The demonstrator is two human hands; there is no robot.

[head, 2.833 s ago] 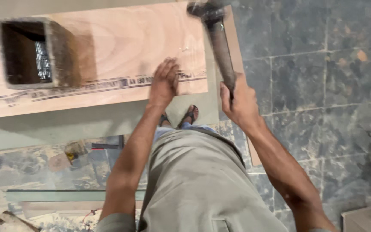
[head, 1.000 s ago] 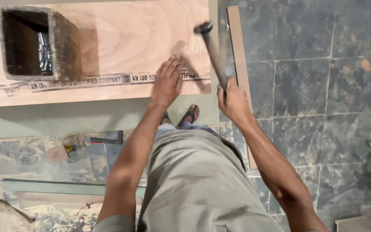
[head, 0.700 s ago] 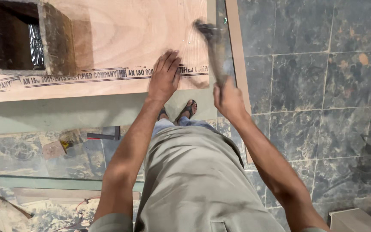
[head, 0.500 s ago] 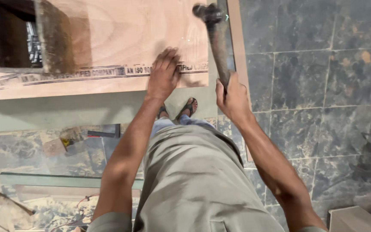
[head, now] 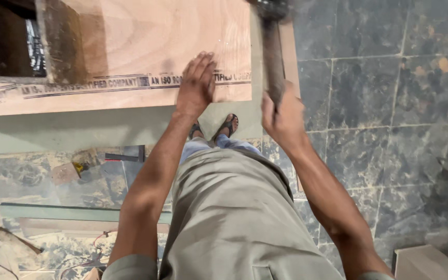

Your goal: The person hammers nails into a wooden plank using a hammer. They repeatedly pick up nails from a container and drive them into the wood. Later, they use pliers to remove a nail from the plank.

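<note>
Looking down through the head camera, I take the plywood sheet [head: 146,46] as my landmark. My left hand [head: 197,83] lies open and flat on it, palm down, fingers spread toward the far side, pressing close to the sheet's near edge, right where a printed dark band crosses the wood. My right hand [head: 282,115] is closed around the handle of a hammer [head: 271,57], just off the sheet's right-hand corner. The handle runs up and away from the fist, alongside the sheet's right edge, and the dark head sits blurred at the top of the view, above the sheet's far right corner; I cannot tell whether it touches anything.

A narrow wooden strip [head: 289,57] lies just beyond the sheet's right edge, parallel to it. A rectangular cut-out [head: 9,39] opens in the sheet's left part, dark inside. Below the sheet's near edge, a sandalled foot [head: 227,124] shows on the floor, between my forearms. Further left below the sheet, small tools and scraps [head: 97,161] lie on the mottled floor. Dark stone tiles [head: 385,93] spread out to the right of the sheet.
</note>
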